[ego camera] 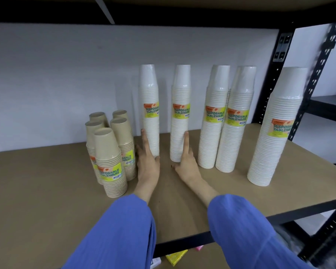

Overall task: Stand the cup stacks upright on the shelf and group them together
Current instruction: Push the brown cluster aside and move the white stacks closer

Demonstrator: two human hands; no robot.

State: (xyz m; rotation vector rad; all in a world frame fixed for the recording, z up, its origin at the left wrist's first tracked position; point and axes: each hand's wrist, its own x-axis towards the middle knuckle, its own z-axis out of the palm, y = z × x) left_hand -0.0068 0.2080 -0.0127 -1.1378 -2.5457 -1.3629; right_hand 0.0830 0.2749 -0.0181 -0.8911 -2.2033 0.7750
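Several tall white cup stacks stand upright on the brown shelf [47, 191], each with a yellow label. My left hand [148, 162] lies with fingers apart against the base of the leftmost white stack [149, 109]. My right hand [186, 164] touches the second white stack [180, 113] near its bottom, index finger pointing up along it. Neither hand clearly wraps its stack. Two more white stacks [224, 121] lean together to the right, and a wider one [275, 129] stands apart at the far right. Several short tan cup stacks [112, 152] stand grouped at the left.
A white wall [56, 84] backs the shelf, and a black upper shelf beam [163, 14] runs overhead. Black perforated uprights [316, 80] stand at the right. Below the shelf's front edge lie a yellow packet [176, 256] and small pink item.
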